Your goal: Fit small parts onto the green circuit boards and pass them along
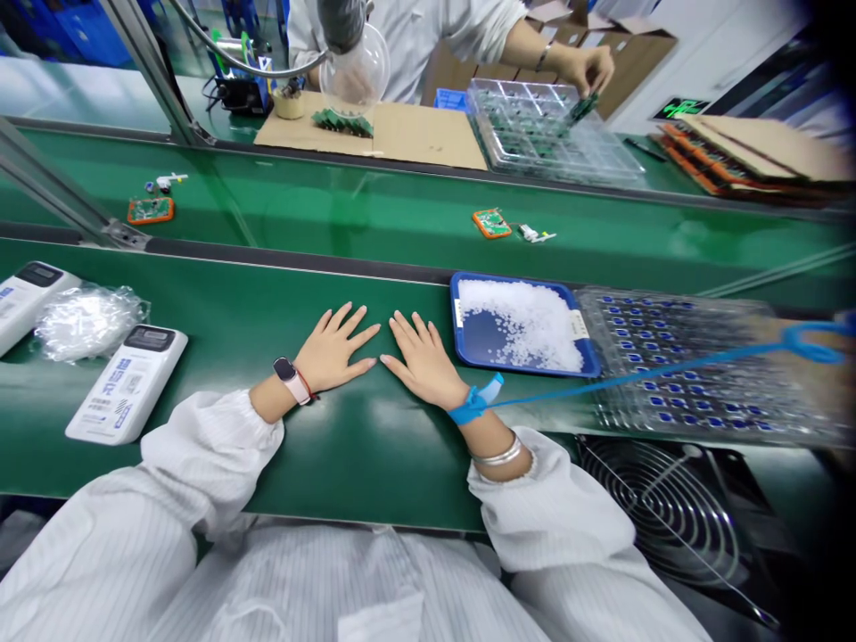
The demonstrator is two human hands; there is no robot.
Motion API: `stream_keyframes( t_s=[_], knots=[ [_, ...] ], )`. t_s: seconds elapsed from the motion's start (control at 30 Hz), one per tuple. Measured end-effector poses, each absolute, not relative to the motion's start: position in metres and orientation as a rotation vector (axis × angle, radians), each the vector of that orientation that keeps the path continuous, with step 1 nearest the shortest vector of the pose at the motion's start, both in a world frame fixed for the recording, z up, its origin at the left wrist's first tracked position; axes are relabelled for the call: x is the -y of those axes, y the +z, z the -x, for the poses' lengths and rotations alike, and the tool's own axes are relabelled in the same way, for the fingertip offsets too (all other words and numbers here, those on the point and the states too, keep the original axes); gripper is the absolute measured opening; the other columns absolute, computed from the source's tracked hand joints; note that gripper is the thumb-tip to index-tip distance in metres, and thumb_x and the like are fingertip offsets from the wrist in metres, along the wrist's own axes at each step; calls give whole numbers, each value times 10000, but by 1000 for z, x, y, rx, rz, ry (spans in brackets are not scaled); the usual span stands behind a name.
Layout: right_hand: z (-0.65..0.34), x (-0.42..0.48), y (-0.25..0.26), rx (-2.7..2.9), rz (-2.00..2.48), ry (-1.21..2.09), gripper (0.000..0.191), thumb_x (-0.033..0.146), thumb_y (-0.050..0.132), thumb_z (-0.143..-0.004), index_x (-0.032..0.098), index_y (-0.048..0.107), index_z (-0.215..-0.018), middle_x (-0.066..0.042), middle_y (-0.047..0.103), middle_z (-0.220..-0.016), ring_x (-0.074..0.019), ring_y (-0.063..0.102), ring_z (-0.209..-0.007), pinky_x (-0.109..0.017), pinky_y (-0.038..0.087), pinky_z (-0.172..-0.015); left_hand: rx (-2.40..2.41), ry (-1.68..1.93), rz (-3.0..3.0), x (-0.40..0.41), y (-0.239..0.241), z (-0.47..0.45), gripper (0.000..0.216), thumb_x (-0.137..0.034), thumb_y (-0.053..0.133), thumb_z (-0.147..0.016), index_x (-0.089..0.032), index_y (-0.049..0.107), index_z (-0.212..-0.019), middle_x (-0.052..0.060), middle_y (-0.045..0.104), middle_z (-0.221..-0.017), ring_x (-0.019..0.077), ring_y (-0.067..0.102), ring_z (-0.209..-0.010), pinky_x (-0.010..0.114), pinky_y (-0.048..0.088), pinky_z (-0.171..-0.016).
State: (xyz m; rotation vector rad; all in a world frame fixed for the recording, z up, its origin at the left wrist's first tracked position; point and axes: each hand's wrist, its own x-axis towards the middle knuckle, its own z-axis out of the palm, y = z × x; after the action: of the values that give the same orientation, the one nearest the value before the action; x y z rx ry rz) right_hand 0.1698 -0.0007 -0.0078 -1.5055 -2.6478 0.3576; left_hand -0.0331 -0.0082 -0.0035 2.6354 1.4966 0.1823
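The left hand (333,352) and right hand (421,357) lie flat and empty on the green bench (220,357), apart, with fingers spread and fingertips close together. The right hand rests just left of a blue tray (508,278) holding white beads (514,321), and a blue strap (472,406) circles its wrist. Right of the blue tray sits a clear tray (675,366) of small blue parts, while a white device (127,383) lies well left of it.

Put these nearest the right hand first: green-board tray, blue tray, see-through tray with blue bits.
From the right hand:
1. Blue tray, just right.
2. Clear tray of blue parts, farther right.
3. Clear tray of green boards, beyond the far belt.
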Motion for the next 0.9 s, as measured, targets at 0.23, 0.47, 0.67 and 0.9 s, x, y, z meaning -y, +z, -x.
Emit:
stream_keyframes(
  t_s=[0.23, 0.47, 0.67, 0.9],
  knots=[
    [-169, 1, -8, 2671, 1506, 308, 595, 501, 300, -936, 208, 275, -1453, -56, 191, -1537, -329, 129, -1407, -523, 158, -1131, -1482, 169, -2618, 7, -4, 33, 600, -566, 372, -888, -278, 345, -1413, 97, 242, -1512, 332, 167, -1395, 540, 190, -1105],
    [-173, 2, -13, 2672, 1435, 211, 557, 467, 299, -942, 222, 311, -1442, -56, 227, -1525, -325, 177, -1398, -520, 222, -1123, -1514, 181, -2606, 9, -5, 31, 608, -581, 402, -870, -293, 352, -1403, 95, 263, -1504, 320, 232, -1372, 537, 206, -1094],
    [-180, -8, -33, 2641, 1366, 140, 582, 535, 294, -922, 255, 327, -1430, -46, 267, -1512, -323, 215, -1388, -551, 261, -1091, -1522, 224, -2646, 7, -10, 30, 648, -619, 350, -870, -279, 313, -1420, 109, 276, -1496, 321, 251, -1363, 527, 225, -1084],
    [-181, -10, -32, 2662, 1369, 173, 594, 547, 296, -917, 239, 350, -1422, -45, 262, -1512, -324, 210, -1390, -543, 253, -1100, -1500, 234, -2664, 6, -12, 31, 617, -620, 341, -875, -319, 319, -1414, 109, 263, -1499, 331, 249, -1364, 544, 228, -1075]
  ],
)
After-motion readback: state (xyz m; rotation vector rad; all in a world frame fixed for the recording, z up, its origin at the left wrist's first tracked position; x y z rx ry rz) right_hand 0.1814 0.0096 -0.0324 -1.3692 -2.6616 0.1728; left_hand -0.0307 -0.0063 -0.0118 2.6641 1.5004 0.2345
